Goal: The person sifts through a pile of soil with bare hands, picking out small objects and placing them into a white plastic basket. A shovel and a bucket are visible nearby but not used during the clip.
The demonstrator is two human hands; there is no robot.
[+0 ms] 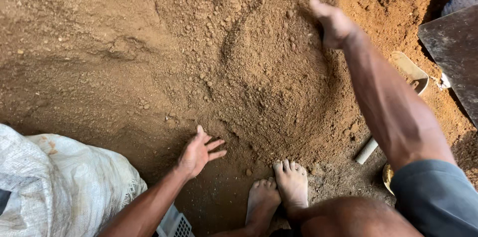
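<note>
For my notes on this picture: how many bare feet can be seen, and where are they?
2. One foot stands at the bottom centre, toes at the edge of the soil heap; the other foot is just left of it, touching it.

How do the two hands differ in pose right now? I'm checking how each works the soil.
The left hand lies low with its fingers spread flat at the foot of the soil heap; the right hand reaches far up the heap, fingers curled downward. The left arm is bent and near, the right stretched out. Both are bare and touch loose brown soil.
</note>
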